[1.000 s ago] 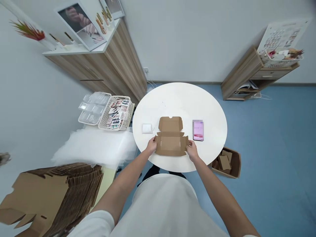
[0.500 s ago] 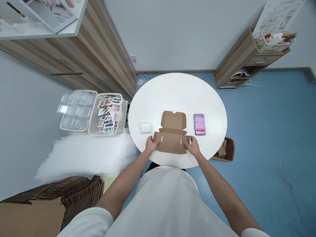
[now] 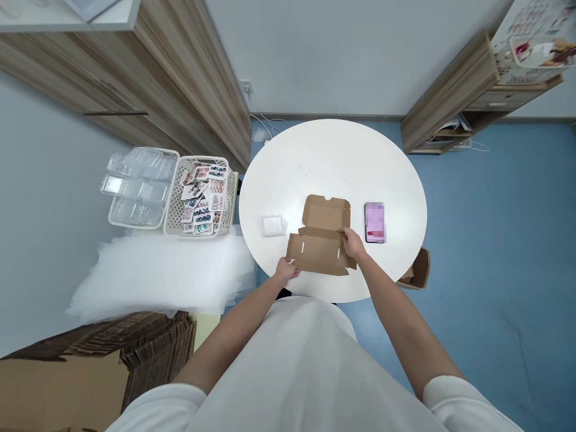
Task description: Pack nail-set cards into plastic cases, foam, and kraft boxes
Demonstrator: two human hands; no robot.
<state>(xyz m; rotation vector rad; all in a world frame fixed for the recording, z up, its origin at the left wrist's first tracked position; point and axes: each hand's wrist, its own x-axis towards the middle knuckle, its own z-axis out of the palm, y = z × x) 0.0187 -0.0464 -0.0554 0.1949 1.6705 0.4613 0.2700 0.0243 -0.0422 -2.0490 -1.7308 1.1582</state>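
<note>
A brown die-cut cardboard box (image 3: pixel 320 251) lies unfolded on the round white table (image 3: pixel 333 156), with its slotted panel nearest me and its notched panel farther away. My left hand (image 3: pixel 287 270) pinches its near left corner. At the right side, by the crease between the panels, my right hand (image 3: pixel 353 242) grips the edge with thumb and fingers; some fingertips are hidden. Left of the cardboard sits a small white packet (image 3: pixel 272 226). A phone (image 3: pixel 375 222) with a pixelated pink screen lies to the right.
Left of the table are a white basket of press-on nail sets (image 3: pixel 198 204), a tray of clear plastic cases (image 3: pixel 139 192), white foam sheets (image 3: pixel 166 270) and stacked flat cardboard (image 3: pixel 155 354). An open carton (image 3: pixel 420 269) stands on the floor at right.
My right hand has moved up along the cardboard's right edge to the crease. My left hand has slid down to the near left corner. The cardboard is slightly turned.
</note>
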